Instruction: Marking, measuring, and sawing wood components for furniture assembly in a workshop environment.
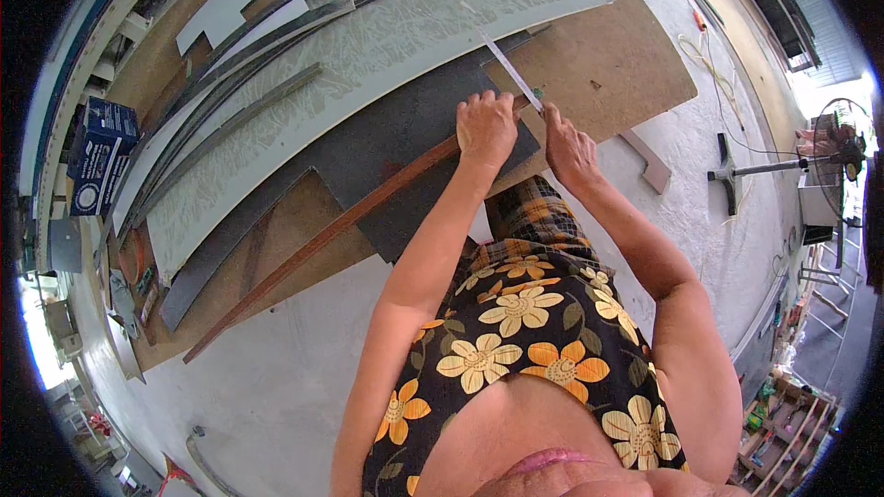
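My left hand [486,129] is closed over the far end of a long reddish-brown strip [341,225], which runs back toward the near left. Just right of it, my right hand [571,147] grips a long, thin, pale blade [508,64] that points away to the upper left. Whether the blade is a saw, a knife or a ruler I cannot tell. Its lower end meets my fingers beside the strip's end. Under both hands lies a dark grey sheet [405,143] on a brown board [635,46].
A patterned greenish-grey panel [387,64] spans the board, with several dark strips [230,110] on top. White cut-out pieces [226,5] lie beyond. A blue box [103,155] stands at left. On the floor at right are an L-shaped offcut [647,161], a fan [836,140] and a cable [716,74].
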The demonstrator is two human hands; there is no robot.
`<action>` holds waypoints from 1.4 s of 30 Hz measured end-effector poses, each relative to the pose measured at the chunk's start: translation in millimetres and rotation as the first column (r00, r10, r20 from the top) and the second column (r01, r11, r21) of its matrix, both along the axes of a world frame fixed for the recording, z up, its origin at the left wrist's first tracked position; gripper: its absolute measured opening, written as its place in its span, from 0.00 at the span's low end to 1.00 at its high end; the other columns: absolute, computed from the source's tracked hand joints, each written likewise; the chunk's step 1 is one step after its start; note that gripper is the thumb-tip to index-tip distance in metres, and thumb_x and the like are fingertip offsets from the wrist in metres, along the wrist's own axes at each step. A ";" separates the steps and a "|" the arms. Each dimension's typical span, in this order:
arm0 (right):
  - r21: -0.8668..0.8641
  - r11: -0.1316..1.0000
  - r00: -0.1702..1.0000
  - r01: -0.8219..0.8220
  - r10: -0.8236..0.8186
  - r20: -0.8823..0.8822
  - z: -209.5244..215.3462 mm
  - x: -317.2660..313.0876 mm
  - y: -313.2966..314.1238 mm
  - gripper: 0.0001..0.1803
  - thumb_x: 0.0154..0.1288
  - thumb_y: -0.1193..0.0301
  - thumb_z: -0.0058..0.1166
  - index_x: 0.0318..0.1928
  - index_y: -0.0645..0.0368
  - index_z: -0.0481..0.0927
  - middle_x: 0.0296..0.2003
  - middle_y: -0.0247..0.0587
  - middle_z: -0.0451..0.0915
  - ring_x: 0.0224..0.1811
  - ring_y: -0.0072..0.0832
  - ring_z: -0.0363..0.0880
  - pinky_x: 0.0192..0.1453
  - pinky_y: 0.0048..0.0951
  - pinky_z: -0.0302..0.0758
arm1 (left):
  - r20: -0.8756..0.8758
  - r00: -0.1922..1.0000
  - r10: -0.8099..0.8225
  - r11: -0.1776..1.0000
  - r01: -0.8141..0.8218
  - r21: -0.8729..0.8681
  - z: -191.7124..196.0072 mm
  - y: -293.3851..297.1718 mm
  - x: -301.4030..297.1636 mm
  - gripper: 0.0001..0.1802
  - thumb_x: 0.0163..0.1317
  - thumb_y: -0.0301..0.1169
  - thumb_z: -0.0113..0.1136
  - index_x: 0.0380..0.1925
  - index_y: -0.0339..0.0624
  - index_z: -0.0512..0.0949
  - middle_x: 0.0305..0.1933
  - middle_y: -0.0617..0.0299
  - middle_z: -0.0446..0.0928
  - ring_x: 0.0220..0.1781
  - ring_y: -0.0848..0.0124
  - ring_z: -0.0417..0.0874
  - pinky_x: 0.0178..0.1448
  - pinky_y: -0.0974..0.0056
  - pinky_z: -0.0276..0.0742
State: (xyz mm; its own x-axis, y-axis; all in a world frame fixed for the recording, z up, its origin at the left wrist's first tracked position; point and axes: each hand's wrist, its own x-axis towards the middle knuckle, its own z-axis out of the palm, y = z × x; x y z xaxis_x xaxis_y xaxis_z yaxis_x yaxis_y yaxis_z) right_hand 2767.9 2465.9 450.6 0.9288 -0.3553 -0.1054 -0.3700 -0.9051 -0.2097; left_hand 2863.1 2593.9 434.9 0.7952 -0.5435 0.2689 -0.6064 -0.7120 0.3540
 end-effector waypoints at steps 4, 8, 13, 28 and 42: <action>-0.031 0.998 0.988 -0.060 0.064 0.143 -5.6 -35.4 -0.5 0.13 0.72 0.72 0.38 0.55 0.54 0.63 0.42 0.60 0.79 0.43 0.59 0.81 0.44 0.57 0.76 | -0.012 1.000 0.013 1.000 -0.013 -0.027 -1.8 5.8 -2.7 0.11 0.58 0.39 0.63 0.35 0.47 0.80 0.37 0.57 0.81 0.45 0.57 0.82 0.49 0.51 0.75; -0.056 0.998 1.000 0.015 -0.016 -0.023 2.3 -22.7 4.2 0.11 0.71 0.73 0.39 0.52 0.56 0.64 0.43 0.59 0.79 0.43 0.59 0.81 0.44 0.56 0.76 | -0.001 1.000 -0.015 0.999 0.015 -0.050 -4.7 4.9 -2.4 0.10 0.58 0.38 0.62 0.35 0.46 0.80 0.36 0.57 0.81 0.45 0.57 0.82 0.49 0.51 0.75; -0.058 0.998 1.000 0.022 -0.023 -0.013 7.2 1.8 5.5 0.11 0.70 0.74 0.39 0.52 0.56 0.65 0.43 0.59 0.80 0.44 0.58 0.80 0.43 0.56 0.75 | 0.010 1.000 -0.002 0.999 0.002 -0.046 -5.9 2.6 -3.3 0.10 0.59 0.38 0.62 0.36 0.45 0.80 0.37 0.56 0.81 0.46 0.57 0.82 0.50 0.50 0.75; 0.157 0.984 0.969 -0.082 0.042 0.244 -14.2 -45.2 -35.6 0.13 0.67 0.77 0.45 0.52 0.57 0.65 0.31 0.56 0.78 0.36 0.57 0.80 0.38 0.52 0.74 | -0.059 0.998 -0.019 0.997 0.024 0.076 5.7 2.8 -2.9 0.14 0.59 0.41 0.63 0.40 0.45 0.81 0.38 0.55 0.81 0.46 0.56 0.82 0.50 0.52 0.76; 0.978 -0.203 0.972 0.050 -0.217 -0.095 -23.8 -60.8 -29.4 0.19 0.80 0.58 0.36 0.51 0.59 0.74 0.20 0.25 0.65 0.12 0.11 0.55 0.14 0.17 0.52 | 0.018 1.000 -0.004 0.991 0.002 0.132 4.3 -2.4 -5.6 0.17 0.58 0.44 0.66 0.40 0.45 0.81 0.38 0.58 0.80 0.45 0.59 0.82 0.48 0.53 0.77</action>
